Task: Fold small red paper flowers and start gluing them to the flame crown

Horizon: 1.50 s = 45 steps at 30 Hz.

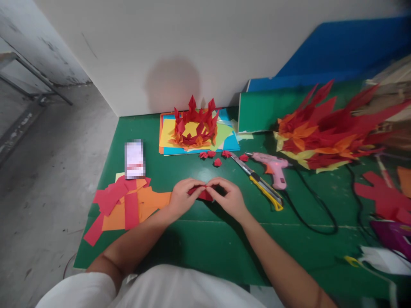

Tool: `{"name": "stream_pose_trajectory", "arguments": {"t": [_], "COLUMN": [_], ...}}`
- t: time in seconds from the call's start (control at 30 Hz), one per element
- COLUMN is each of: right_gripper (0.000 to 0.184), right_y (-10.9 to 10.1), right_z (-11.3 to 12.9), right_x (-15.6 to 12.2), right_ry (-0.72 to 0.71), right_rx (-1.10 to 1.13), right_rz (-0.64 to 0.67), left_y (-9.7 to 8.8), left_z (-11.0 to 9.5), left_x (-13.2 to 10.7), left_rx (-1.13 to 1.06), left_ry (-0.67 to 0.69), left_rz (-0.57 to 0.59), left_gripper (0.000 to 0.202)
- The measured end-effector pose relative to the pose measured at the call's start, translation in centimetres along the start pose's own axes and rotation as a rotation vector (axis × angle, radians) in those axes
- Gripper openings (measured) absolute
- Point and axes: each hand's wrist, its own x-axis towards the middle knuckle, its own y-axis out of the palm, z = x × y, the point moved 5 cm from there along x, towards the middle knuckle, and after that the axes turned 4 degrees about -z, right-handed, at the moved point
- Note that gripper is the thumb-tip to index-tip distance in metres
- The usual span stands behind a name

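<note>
Between my two hands is a small piece of red paper (pixel 204 195), partly hidden by the fingers. My left hand (pixel 185 196) pinches its left side, thumb and fingers pressed together. My right hand (pixel 227 194) pinches the same paper from the right, and the fingertips of both hands meet at its upper edge. Just beyond them lie several small folded red paper pieces (pixel 217 162). Farther back, a crown of red and orange folded paper (pixel 195 139) stands on a stack of coloured sheets (pixel 167 133).
Red and orange paper strips (pixel 131 209) lie at left, below a phone (pixel 135 159). On the right are a yellow utility knife (pixel 266 191), a pink glue gun (pixel 272 167) with a black cord and a large flame-like paper piece (pixel 324 132). A white board (pixel 160 47) borders the green table (pixel 218 246).
</note>
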Motion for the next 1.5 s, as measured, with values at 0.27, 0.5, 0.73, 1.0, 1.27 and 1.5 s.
{"name": "stream_pose_trajectory", "arguments": {"t": [0.27, 0.5, 0.73, 1.0, 1.27, 1.5], "right_gripper": [0.007, 0.008, 0.008, 0.013, 0.01, 0.023], "right_y": [0.1, 0.2, 0.1, 0.2, 0.2, 0.1], "right_z": [-0.1, -0.6, -1.2, -0.4, -0.5, -1.8], "right_x": [-0.1, -0.1, -0.1, 0.0, 0.0, -0.1], "right_ry": [0.011, 0.052, 0.116, 0.02, 0.041, 0.168], "right_rx": [0.01, 0.061, 0.093, 0.067, 0.054, 0.127], "right_rz": [0.017, 0.041, 0.013, 0.029, 0.039, -0.04], "left_y": [0.0, 0.6, 1.0, 1.3, 1.3, 1.0], "left_z": [0.1, 0.7, 0.9, 1.1, 1.6, 2.7], "left_x": [0.1, -0.4, -0.4, -0.4, -0.4, -0.2], "left_rx": [-0.028, -0.09, -0.11, -0.092, -0.241, -0.567], "left_ry": [-0.063, -0.178, -0.24, -0.2, -0.344, -0.532], "left_rz": [0.022, 0.066, 0.125, 0.192, 0.154, -0.07], "left_gripper": [0.01, 0.011, 0.011, 0.009, 0.021, 0.035]}}
